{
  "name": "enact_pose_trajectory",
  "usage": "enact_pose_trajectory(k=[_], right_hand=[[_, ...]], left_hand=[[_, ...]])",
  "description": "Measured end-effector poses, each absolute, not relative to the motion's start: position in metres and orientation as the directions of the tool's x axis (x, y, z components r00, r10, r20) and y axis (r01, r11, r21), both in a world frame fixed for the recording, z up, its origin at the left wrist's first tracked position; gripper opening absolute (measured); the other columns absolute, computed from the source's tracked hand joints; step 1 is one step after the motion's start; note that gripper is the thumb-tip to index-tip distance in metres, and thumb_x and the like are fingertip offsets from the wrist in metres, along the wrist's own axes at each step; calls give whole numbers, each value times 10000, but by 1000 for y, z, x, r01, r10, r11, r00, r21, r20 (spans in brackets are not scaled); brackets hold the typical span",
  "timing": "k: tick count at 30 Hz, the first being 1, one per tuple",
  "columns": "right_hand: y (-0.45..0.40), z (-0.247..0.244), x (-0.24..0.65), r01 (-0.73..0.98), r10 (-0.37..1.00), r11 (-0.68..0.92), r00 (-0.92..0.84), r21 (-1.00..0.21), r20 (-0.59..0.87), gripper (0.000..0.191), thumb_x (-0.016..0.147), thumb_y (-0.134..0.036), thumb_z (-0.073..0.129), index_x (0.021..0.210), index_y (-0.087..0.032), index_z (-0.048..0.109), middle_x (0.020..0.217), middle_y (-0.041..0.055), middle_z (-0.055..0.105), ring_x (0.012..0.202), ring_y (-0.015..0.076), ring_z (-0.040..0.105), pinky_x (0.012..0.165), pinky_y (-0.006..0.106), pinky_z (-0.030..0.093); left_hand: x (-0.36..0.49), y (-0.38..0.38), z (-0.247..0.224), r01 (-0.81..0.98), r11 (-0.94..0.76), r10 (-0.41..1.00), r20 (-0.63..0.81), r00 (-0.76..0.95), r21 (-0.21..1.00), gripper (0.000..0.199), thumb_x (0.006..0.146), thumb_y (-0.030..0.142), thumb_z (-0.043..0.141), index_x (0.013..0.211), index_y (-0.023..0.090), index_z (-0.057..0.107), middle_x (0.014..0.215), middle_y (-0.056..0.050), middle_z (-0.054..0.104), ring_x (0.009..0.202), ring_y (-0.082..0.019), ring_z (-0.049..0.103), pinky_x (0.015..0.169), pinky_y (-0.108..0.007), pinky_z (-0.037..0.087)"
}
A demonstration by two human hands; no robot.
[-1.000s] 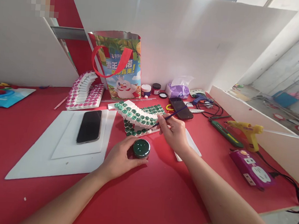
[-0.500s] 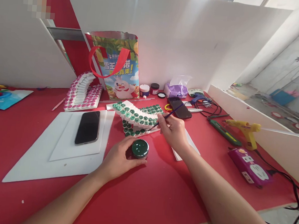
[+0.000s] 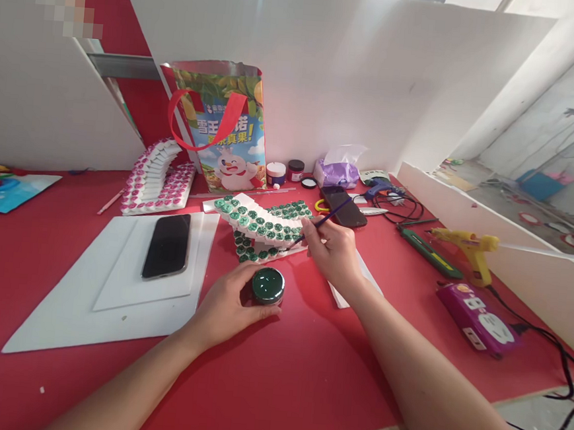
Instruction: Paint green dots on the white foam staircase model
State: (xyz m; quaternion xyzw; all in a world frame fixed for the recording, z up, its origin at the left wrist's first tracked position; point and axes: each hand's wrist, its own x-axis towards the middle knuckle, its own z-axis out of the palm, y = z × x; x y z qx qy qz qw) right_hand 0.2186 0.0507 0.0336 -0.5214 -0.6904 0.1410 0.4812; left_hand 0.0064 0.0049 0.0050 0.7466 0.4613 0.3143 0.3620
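Note:
My left hand (image 3: 227, 306) curls around a small round jar of dark green paint (image 3: 268, 285) that stands on the red table. In my right hand (image 3: 332, 250) is a thin dark paintbrush (image 3: 327, 218), pinched between thumb and fingers. Its tip points down at the front edge of a white curved model (image 3: 261, 225) covered in rows of green-painted rosettes. Whether the bristles touch the model I cannot tell. White board pieces (image 3: 345, 292) lie partly under my right wrist.
A phone (image 3: 167, 245) rests on white boards (image 3: 109, 330) at left. Behind stand a pink-dotted model (image 3: 158, 181), a gift bag (image 3: 224, 130), paint jars (image 3: 275, 174) and a tissue pack (image 3: 337, 172). At right lie a green cutter (image 3: 428, 252), yellow glue gun (image 3: 473, 249) and purple power strip (image 3: 477, 319).
Both hands, the jar and the brush stay nearly in place. The whole view has shifted very slightly.

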Motion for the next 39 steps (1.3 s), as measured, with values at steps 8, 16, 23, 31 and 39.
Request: enact_pose_trajectory(k=[8,16,23,31,39], right_hand=[[50,34,218,592,851,422,2,-686,525,429,1002,-416,513,626,-213,473,523,-22,499,484,105,430,510,243,330],[50,35,217,521,869,418,9,-744,495,528,988,-567,497,600,-209,491,529,-2,551,495,112,479,502,244,363],[51,35,219,573,876,399,-5,-716,483,546,992,-594,454,599,-215,467,524,2,523,487,112,457,489,245,339],[51,34,218,548,880,417,-42,-725,474,530,1005,-554,464,606,-206,501,545,5,563,512,113,497,533,244,374],[51,35,219,536,875,402,14,-742,485,503,998,-544,485,632,-203,531,568,16,599,508,118,516,526,245,382]], left_hand=[[6,5,3,457,-312,916,136,378,833,469,762,434,823,1148,231,652,1187,-66,691,1123,-272,666,972,-386,533],[7,6,3,449,-307,917,134,376,839,472,758,441,827,1149,236,659,1198,-73,689,1134,-280,662,1001,-410,524],[7,6,2,468,-309,922,139,362,828,500,749,456,825,1166,237,659,1212,-81,696,1137,-295,668,1000,-432,532],[6,6,2,467,-303,920,126,372,831,506,759,463,820,1178,237,647,1211,-80,688,1144,-289,659,999,-420,524],[7,6,1,479,-313,923,143,358,820,504,744,473,821,1159,234,664,1187,-78,706,1118,-294,680,965,-412,547]])
